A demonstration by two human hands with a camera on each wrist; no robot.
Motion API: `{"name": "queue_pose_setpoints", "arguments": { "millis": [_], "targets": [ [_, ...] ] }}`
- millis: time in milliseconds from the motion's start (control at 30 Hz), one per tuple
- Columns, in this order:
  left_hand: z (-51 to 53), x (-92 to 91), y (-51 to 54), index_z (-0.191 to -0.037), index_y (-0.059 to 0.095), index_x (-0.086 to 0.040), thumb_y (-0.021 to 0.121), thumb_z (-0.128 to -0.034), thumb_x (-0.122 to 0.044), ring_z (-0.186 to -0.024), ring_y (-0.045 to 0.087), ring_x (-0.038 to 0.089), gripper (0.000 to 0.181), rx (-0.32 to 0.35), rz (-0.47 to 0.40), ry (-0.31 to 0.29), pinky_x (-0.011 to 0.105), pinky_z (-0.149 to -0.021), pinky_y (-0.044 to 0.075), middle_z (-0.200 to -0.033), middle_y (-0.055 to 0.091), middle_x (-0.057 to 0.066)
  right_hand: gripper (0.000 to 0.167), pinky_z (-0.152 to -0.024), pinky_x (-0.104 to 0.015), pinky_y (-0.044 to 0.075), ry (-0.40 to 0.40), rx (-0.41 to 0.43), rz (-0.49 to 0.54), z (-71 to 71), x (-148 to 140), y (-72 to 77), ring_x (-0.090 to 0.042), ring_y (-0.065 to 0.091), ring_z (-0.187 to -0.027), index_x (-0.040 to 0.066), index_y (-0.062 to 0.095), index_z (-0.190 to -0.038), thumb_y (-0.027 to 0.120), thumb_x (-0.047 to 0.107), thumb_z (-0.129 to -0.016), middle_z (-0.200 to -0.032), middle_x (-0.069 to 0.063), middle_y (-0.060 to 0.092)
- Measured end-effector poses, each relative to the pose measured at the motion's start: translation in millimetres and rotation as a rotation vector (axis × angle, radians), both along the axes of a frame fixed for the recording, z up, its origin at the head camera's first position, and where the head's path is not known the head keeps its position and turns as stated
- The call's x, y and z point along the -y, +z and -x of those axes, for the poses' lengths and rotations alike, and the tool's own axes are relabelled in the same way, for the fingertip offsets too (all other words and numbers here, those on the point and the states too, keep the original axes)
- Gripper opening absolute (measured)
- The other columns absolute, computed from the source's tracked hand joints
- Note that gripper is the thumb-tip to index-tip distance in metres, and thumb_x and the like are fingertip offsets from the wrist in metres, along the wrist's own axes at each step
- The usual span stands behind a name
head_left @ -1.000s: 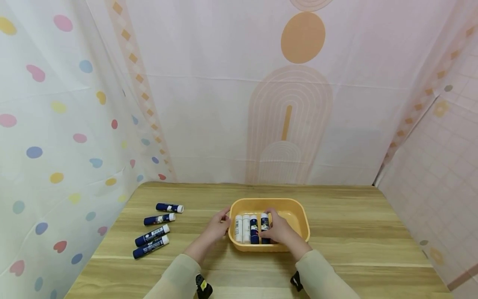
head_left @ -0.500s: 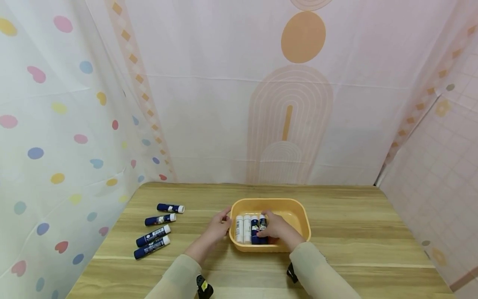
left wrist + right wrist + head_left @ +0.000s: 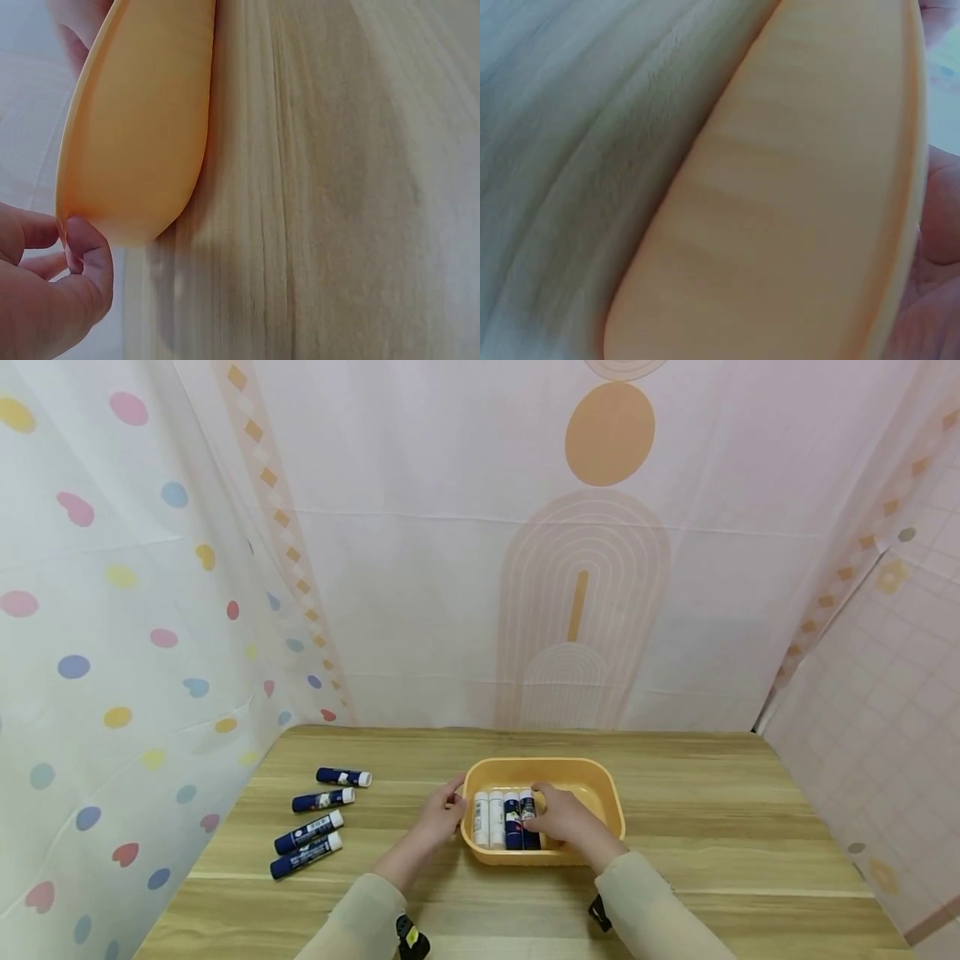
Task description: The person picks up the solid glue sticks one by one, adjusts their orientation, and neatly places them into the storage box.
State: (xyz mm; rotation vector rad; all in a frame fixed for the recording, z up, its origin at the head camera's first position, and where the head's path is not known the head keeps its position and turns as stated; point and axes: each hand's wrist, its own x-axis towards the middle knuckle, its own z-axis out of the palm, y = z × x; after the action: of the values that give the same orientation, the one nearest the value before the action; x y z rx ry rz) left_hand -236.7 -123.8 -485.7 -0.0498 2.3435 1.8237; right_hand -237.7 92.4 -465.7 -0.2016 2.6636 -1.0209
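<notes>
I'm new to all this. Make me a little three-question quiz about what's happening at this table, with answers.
1. How many loose tubes lie on the table outside the tray?
2. True or false: the person's left grip pinches the tray's rim.
3. What color are the two leftmost tubes in the tray: A) red, B) white, C) green?

Key: 1. Four. 2. True. 3. B.

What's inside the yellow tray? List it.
Two white tubes and two dark blue tubes, side by side. The right hand covers part of the rightmost tube and some of the tray.
</notes>
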Motion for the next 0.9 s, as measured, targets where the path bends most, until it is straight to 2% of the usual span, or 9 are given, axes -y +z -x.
{"name": "queue_pose_setpoints", "arguments": {
  "millis": [133,200,400,467,533,600,667,800,900],
  "targets": [
    [-2.1,0.5,-0.1,-0.144,0.035,-0.001,0.046,-0.097,-0.003,-0.077,0.049,0.016,0.048,-0.04,0.051,0.015,0.029,-0.063,0.05,-0.096,0.048,0.011,0.057,-0.059,-0.032,0.045,0.019,-0.094,-0.008,-3.0,-11.7,3.3,-0.018,0.052,-0.071,0.005,0.049,-0.133,0.072,0.022,-0.083,-0.091,-0.009,0.06],
    [-3.3,1.5,0.6,-0.143,0.037,0.0,0.048,-0.0961,-0.004,-0.078,0.05,0.016,0.048,-0.07,0.093,0.019,0.029,-0.063,0.051,-0.097,0.05,0.011,0.053,-0.061,-0.032,0.045,0.022,-0.169,-0.007,-4.5,-18.4,6.5,-0.018,0.052,-0.073,0.005,0.052,-0.129,0.072,0.02,-0.083,-0.091,-0.009,0.06],
    [-8.5,11.5,5.6,-0.14,0.04,0.002,0.052,-0.0931,-0.003,-0.083,0.056,0.019,0.048,-0.212,0.219,-0.018,0.029,-0.068,0.051,-0.101,0.055,0.014,0.045,-0.079,-0.043,0.05,-0.036,-0.461,0.0,-10.2,-45.0,11.3,-0.028,0.057,-0.093,0.005,0.058,-0.123,0.071,0.009,-0.081,-0.106,-0.013,0.06],
    [-10.4,18.1,6.4,-0.139,0.04,0.003,0.052,-0.0925,-0.001,-0.088,0.057,0.022,0.049,-0.255,0.247,-0.035,0.03,-0.072,0.052,-0.105,0.055,0.017,0.046,-0.087,-0.049,0.048,-0.068,-0.561,-0.012,-11.7,-56.5,10.2,-0.034,0.055,-0.104,0.005,0.057,-0.124,0.072,0.007,-0.08,-0.113,-0.015,0.058],
    [-13.4,26.7,7.4,-0.14,0.04,0.001,0.053,-0.0933,-0.002,-0.092,0.058,0.024,0.049,-0.279,0.293,-0.042,0.031,-0.076,0.051,-0.109,0.055,0.019,0.049,-0.093,-0.054,0.044,-0.098,-0.612,-0.005,-12.2,-67.6,8.0,-0.039,0.051,-0.112,0.004,0.056,-0.126,0.072,0.007,-0.08,-0.119,-0.019,0.055],
    [-16.9,36.1,7.9,-0.142,0.04,-0.002,0.053,-0.0943,-0.005,-0.096,0.058,0.025,0.05,-0.293,0.352,-0.047,0.033,-0.08,0.052,-0.114,0.055,0.019,0.052,-0.096,-0.058,0.041,-0.117,-0.596,0.026,-11.8,-77.5,4.1,-0.044,0.047,-0.118,0.001,0.051,-0.13,0.07,0.007,-0.082,-0.127,-0.024,0.049],
    [-22.0,46.1,9.8,-0.143,0.039,-0.005,0.054,-0.0949,-0.008,-0.101,0.058,0.026,0.05,-0.303,0.409,-0.056,0.036,-0.084,0.052,-0.119,0.054,0.019,0.054,-0.098,-0.059,0.04,-0.132,-0.519,0.076,-11.0,-86.2,-0.6,-0.048,0.043,-0.121,-0.002,0.045,-0.135,0.066,0.008,-0.086,-0.134,-0.028,0.043],
    [-34.8,66.0,15.4,-0.143,0.04,-0.01,0.056,-0.0944,-0.013,-0.111,0.055,0.03,0.052,-0.347,0.561,-0.067,0.045,-0.092,0.049,-0.128,0.052,0.016,0.053,-0.094,-0.054,0.045,-0.169,-0.271,0.203,-10.2,-98.6,-7.1,-0.05,0.045,-0.117,-0.008,0.033,-0.141,0.053,0.007,-0.094,-0.135,-0.034,0.038],
    [-42.4,82.2,16.1,-0.143,0.04,-0.012,0.058,-0.0935,-0.015,-0.115,0.054,0.035,0.053,-0.376,0.652,-0.072,0.051,-0.095,0.046,-0.133,0.05,0.017,0.048,-0.082,-0.042,0.053,-0.22,-0.122,0.293,-8.2,-103.2,-9.6,-0.044,0.053,-0.107,-0.012,0.033,-0.139,0.046,0.006,-0.096,-0.128,-0.033,0.043]
  ]
}}
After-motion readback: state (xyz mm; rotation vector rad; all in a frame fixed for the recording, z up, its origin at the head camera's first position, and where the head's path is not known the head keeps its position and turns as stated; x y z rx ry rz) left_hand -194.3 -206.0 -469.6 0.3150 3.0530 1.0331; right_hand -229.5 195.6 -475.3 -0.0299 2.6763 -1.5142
